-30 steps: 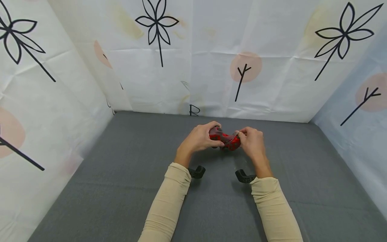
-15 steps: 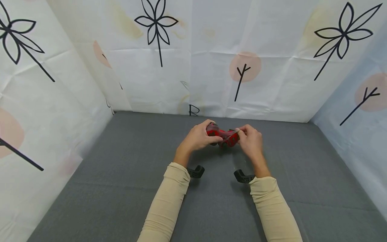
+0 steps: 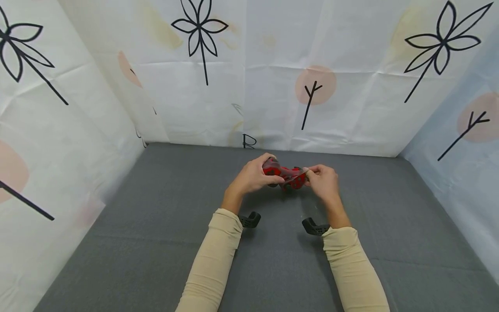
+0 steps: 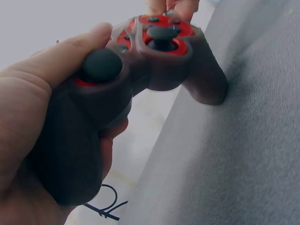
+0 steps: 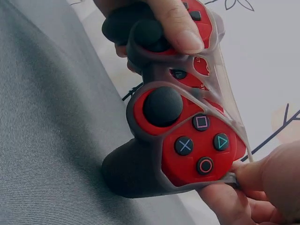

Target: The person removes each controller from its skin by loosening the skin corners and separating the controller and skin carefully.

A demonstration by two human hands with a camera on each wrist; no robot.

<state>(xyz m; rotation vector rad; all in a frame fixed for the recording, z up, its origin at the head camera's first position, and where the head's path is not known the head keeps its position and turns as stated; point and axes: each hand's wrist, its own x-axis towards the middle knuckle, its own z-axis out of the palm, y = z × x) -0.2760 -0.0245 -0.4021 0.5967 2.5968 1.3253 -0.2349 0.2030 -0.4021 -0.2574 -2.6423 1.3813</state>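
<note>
A red game controller [image 5: 218, 161] with black buttons and thumbsticks sits inside a translucent grey silicone cover [image 5: 129, 168]. My left hand [image 3: 253, 175] grips the controller's left handle, its thumb lying by the left stick in the left wrist view. My right hand [image 3: 324, 182] pinches the cover's edge at the upper right corner, near the triangle and circle buttons. There the cover is stretched away from the red shell, as the right wrist view shows. The right handle remains wrapped and is close to the cloth; whether it touches is unclear.
Grey cloth [image 3: 163, 260] covers the table under both forearms. White curtains [image 3: 273, 108] printed with flowers and trees stand at the back and both sides. A black camera mount [image 3: 251, 219] sits at the left wrist, another black mount [image 3: 315, 227] at the right.
The controller has shifted slightly left and away with my left hand. The cover's edge in my right fingers is drawn out farther from the shell at the right end.
</note>
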